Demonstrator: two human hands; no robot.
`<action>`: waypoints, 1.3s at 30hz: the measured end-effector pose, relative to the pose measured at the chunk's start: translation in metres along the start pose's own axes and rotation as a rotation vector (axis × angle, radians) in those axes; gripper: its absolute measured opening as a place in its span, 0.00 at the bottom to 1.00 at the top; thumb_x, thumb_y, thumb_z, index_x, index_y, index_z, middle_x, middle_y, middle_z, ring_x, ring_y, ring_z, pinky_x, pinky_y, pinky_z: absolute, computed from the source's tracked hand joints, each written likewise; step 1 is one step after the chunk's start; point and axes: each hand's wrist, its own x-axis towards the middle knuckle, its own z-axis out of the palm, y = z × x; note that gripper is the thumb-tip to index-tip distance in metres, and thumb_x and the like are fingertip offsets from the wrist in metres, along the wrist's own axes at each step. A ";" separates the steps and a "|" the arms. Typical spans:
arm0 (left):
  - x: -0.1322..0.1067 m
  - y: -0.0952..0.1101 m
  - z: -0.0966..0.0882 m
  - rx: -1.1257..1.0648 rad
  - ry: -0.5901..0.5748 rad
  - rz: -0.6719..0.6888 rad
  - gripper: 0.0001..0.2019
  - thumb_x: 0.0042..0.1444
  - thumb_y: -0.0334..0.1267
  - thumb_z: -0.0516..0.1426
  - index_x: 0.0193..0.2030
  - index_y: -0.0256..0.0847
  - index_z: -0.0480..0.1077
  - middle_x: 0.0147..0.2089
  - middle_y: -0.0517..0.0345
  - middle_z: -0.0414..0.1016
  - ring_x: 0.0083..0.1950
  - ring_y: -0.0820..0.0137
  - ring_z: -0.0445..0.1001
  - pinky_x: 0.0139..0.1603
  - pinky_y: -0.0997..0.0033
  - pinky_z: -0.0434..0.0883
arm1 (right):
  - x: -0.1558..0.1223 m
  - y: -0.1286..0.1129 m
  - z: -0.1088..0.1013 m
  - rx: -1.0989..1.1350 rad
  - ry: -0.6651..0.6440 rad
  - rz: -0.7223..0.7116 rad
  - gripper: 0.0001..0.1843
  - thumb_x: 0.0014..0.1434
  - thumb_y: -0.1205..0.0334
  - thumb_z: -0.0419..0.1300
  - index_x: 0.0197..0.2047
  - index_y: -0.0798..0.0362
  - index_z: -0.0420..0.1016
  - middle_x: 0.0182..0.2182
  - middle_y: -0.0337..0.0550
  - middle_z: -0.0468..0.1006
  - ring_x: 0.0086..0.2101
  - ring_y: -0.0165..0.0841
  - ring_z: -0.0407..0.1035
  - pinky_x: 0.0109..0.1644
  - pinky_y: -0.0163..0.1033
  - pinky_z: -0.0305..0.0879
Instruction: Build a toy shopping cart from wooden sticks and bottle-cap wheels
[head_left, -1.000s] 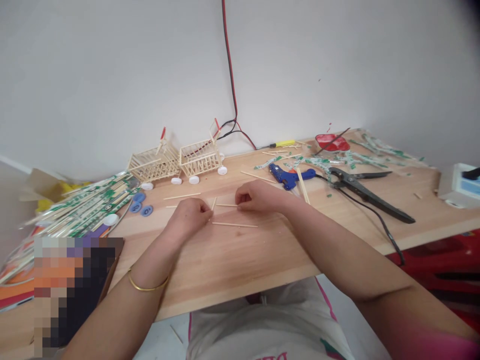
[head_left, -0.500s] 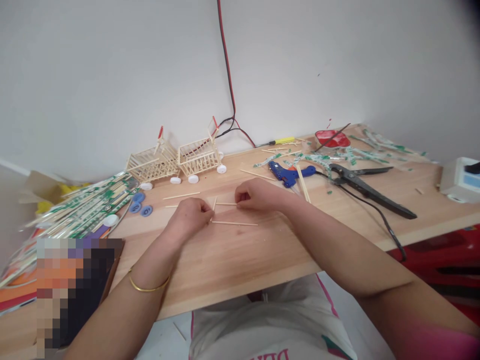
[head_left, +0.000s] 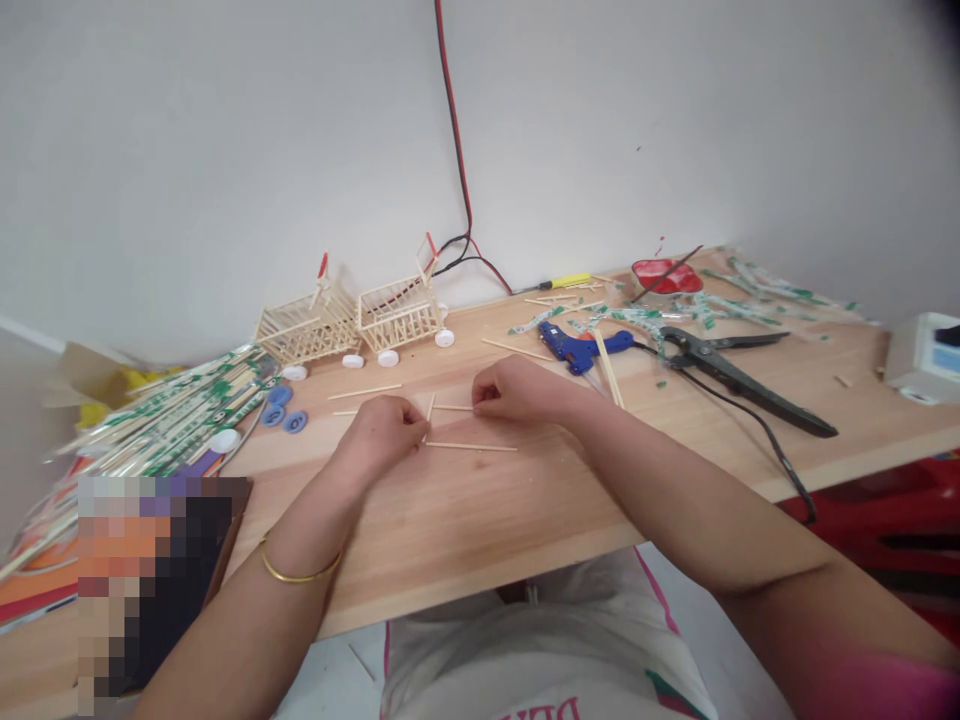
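Note:
My left hand [head_left: 388, 430] is closed, its fingertips pinching a short wooden stick [head_left: 430, 408] that stands crosswise to the others. A second stick [head_left: 453, 408] runs from there to my right hand [head_left: 504, 388], whose thumb and fingers close on its right end. Nearer to me, another stick [head_left: 472, 447] lies flat on the tabletop, its left end close to my left fingertips. Behind my left hand lies a loose stick [head_left: 365, 391], and one more stick [head_left: 345, 413] is partly hidden by that hand.
Two miniature stick carts [head_left: 307, 330] with white wheels stand at the back. Blue discs [head_left: 295, 421] and wrapped sticks [head_left: 187, 405] lie left. A blue glue gun [head_left: 585, 350], large black shears [head_left: 757, 385], a red paint dish [head_left: 667, 277] and a white power box [head_left: 919, 360] are on the right.
Both hands keep nearly the same position and grip on the sticks. The whole view has shifted very slightly.

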 end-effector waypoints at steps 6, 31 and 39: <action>0.001 0.000 0.000 0.009 -0.004 -0.014 0.08 0.47 0.37 0.56 0.22 0.39 0.73 0.19 0.59 0.72 0.20 0.75 0.64 0.24 0.74 0.58 | 0.000 0.001 0.001 -0.003 0.007 -0.013 0.08 0.51 0.64 0.57 0.31 0.53 0.78 0.27 0.38 0.79 0.27 0.28 0.66 0.30 0.32 0.55; -0.001 0.003 -0.002 0.011 -0.011 -0.010 0.09 0.47 0.37 0.56 0.21 0.38 0.72 0.18 0.60 0.71 0.21 0.74 0.64 0.26 0.74 0.59 | -0.018 -0.035 0.000 -0.208 -0.106 -0.098 0.08 0.49 0.56 0.61 0.29 0.51 0.77 0.29 0.40 0.78 0.29 0.31 0.66 0.31 0.35 0.50; 0.000 0.001 -0.001 -0.009 -0.009 -0.003 0.09 0.47 0.38 0.56 0.21 0.38 0.72 0.18 0.59 0.71 0.21 0.74 0.64 0.26 0.74 0.59 | -0.013 -0.033 0.010 -0.257 -0.106 -0.125 0.09 0.53 0.57 0.58 0.28 0.51 0.77 0.29 0.42 0.79 0.30 0.32 0.68 0.35 0.38 0.50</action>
